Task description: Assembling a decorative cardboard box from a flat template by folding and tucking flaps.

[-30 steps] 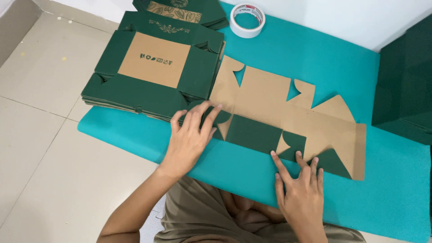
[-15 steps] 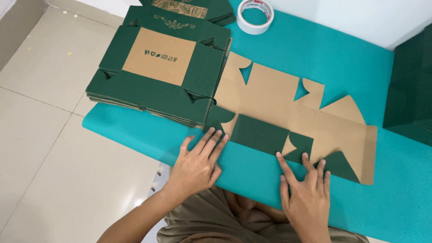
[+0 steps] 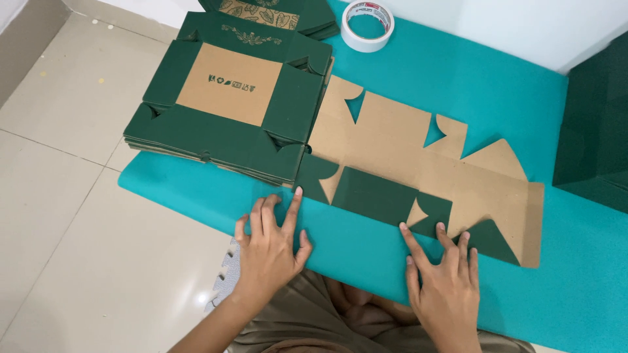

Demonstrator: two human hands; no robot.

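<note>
Teal mat [image 3: 575, 274] spread across tiled floor [image 3: 65, 196]. Flat cardboard box blank [image 3: 418, 163] at centre of mat, near flaps folded green side up. Stack of green blanks [image 3: 229, 111] far left. Left hand [image 3: 271, 245] open, fingertip at near-left flap. Right hand [image 3: 445, 287] open, fingertips on near edge. Tape roll [image 3: 367, 25] far.

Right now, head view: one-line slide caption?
Both hands, left hand and right hand, flat on teal mat, fingertips at unfolded green box blank.

Bare teal mat [image 3: 366, 242] between hands; box stack [image 3: 229, 104] blocks left, dark box [image 3: 592, 124] right.
</note>
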